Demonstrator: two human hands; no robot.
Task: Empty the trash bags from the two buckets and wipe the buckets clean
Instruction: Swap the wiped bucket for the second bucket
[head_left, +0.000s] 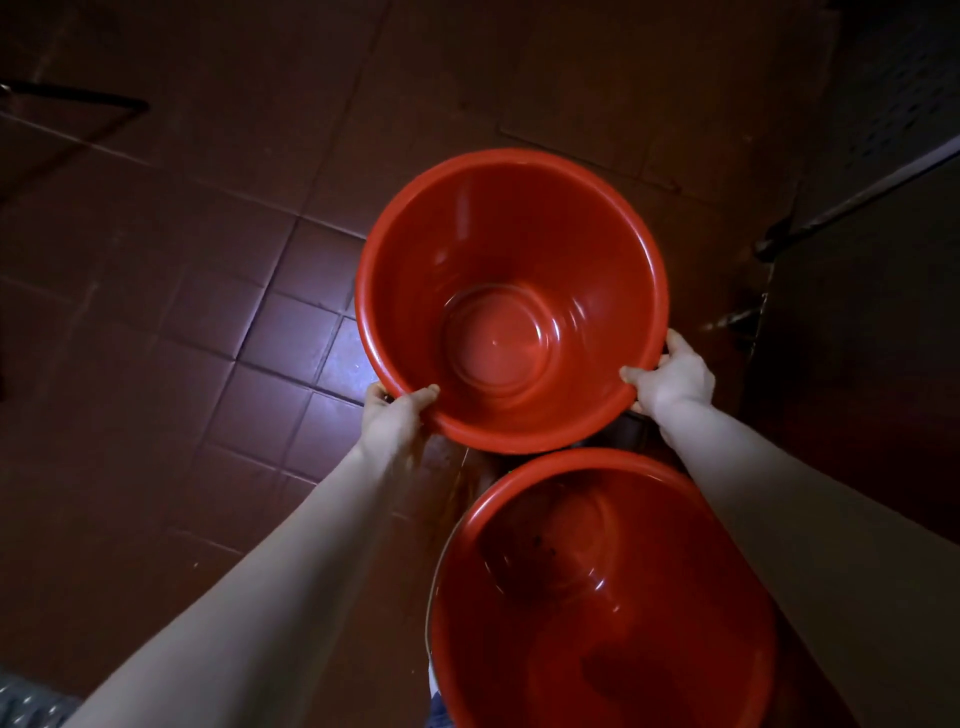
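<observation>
Two red plastic buckets are in view, both without a bag inside. I hold the far bucket (511, 249) above the floor, its mouth facing me and its inside smooth and shiny. My left hand (396, 415) grips its near-left rim, thumb inside. My right hand (672, 379) grips the near-right rim. The near bucket (597, 623) stands below between my forearms, with dark specks and a darker patch inside.
The floor (218, 322) is dark red-brown tile with a bright reflection left of the far bucket. A dark wall or cabinet with a metal rail (857, 202) rises at the right. A dark bar (78, 98) lies at the top left.
</observation>
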